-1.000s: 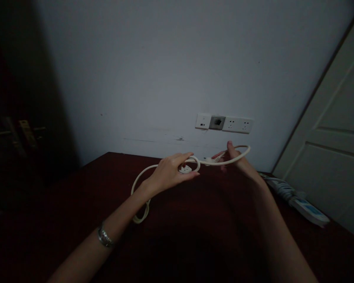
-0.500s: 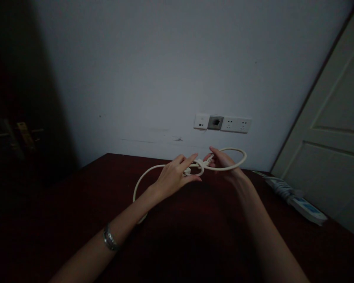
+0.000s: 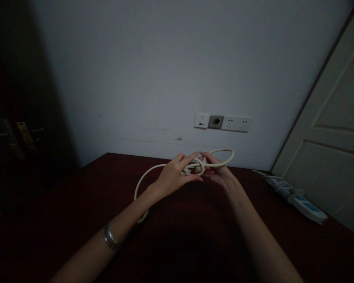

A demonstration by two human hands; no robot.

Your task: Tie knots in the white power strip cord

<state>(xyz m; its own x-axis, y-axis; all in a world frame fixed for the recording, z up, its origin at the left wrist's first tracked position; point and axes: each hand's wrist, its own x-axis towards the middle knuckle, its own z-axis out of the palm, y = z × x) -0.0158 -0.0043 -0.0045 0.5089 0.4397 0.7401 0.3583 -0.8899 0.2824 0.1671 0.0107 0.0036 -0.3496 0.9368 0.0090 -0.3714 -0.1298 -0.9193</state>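
Note:
A cream power cord (image 3: 147,171) is held up above the dark red table between my two hands. My left hand (image 3: 174,173) grips it, thumb and fingers curved about a small loop in the cord. My right hand (image 3: 215,167) is closed on the cord's plug end (image 3: 198,169), which lies at that loop. A wider bend of cord arches over the right wrist. On the left, another length curves down toward the tabletop. Fingers hide part of the plug.
Wall sockets (image 3: 236,124) and a grey network outlet (image 3: 215,122) sit in the wall behind the hands. At the right of the dark red table (image 3: 85,196) lies a power strip (image 3: 308,208) with its cord bundled. A white panelled door (image 3: 336,157) stands beyond it.
My right hand has moved left, bringing the plug end up to the small loop at my left hand. The cord's right bend has shifted left with it. My left hand is nearly still.

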